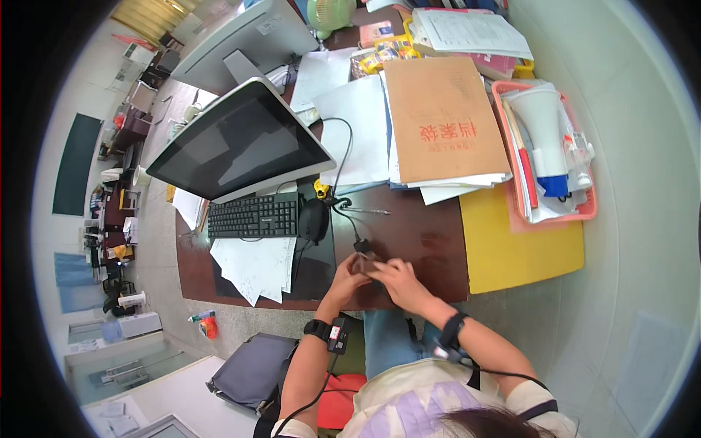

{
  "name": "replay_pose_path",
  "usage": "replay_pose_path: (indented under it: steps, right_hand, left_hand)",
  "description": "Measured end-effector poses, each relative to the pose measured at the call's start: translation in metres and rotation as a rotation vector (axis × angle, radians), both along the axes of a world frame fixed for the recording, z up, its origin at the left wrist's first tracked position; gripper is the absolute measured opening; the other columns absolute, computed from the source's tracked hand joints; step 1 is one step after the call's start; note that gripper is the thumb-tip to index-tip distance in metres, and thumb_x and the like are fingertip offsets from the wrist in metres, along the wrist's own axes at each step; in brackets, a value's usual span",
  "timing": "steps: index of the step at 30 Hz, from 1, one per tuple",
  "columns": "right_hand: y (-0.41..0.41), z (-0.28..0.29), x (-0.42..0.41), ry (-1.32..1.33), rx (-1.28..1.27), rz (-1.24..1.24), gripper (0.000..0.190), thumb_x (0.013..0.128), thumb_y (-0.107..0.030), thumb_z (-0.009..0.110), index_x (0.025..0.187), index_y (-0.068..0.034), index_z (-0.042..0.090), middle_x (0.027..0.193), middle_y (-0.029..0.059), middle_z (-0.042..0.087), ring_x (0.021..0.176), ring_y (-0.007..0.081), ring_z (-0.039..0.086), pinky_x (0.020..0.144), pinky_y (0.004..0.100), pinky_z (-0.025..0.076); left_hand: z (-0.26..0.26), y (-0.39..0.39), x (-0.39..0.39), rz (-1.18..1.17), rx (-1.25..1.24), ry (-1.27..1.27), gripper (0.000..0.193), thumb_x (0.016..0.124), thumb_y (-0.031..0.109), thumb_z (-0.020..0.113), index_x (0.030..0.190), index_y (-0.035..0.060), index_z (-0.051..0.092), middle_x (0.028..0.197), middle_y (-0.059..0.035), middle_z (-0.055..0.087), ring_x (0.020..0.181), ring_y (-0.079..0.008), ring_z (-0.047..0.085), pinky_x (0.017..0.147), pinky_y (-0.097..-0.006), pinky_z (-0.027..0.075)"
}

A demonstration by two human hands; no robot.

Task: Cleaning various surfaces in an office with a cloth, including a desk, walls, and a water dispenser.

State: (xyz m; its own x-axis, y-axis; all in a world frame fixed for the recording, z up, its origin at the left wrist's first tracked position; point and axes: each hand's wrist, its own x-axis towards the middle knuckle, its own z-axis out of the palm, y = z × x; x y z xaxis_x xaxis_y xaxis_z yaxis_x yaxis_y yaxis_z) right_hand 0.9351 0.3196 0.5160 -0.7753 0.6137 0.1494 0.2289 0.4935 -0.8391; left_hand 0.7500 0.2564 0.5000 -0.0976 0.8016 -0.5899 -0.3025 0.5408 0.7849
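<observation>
Near the desk's front edge, my left hand [349, 278] curls around a small dark object [363, 264] that I cannot make out clearly. The fingers of my right hand [400, 282] reach over the same object from the other side and partly hide it. Just beyond the fingertips a black cable connector [362, 246] sits on the dark wooden desk [416, 241], its black cable running back to a tangle by the mouse. A pen [366, 211] lies behind it. Black devices with cables are strapped to both wrists.
To the left are a black mouse [314, 220], a keyboard [253, 217], loose papers [263, 263] and a monitor [241, 139]. A brown file envelope [446, 120] lies on papers at the back right. Beside it, a pink basket [589, 205] holds a megaphone [539, 131]. A yellow board [520, 246] lies right.
</observation>
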Motion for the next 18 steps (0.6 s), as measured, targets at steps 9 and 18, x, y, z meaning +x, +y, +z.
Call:
replay_pose_path:
  steps: [9,18]
  right_hand:
    - [0.04,-0.014,-0.032,0.001,-0.433,-0.46,0.034,0.086,-0.01,0.046,0.119,-0.005,0.051,0.124,0.0166,0.049,0.111,0.0335,0.046,0.093,0.0383,0.037]
    - [0.025,-0.008,0.01,0.028,-0.302,-0.285,0.03,0.083,-0.006,0.047,0.11,0.002,0.055,0.11,0.0183,0.057,0.105,0.0327,0.052,0.091,0.0379,0.04]
  left_hand:
    - [0.016,0.015,0.03,0.052,0.035,-0.304,0.046,0.082,0.009,0.06,0.124,0.0044,0.042,0.108,-0.0046,0.055,0.098,-0.0149,0.055,0.082,-0.0326,0.046]
    - [0.033,0.0,0.001,0.212,0.027,-0.048,0.054,0.08,0.012,0.064,0.127,0.0016,0.04,0.114,-0.0066,0.054,0.098,-0.015,0.055,0.077,-0.0297,0.047]
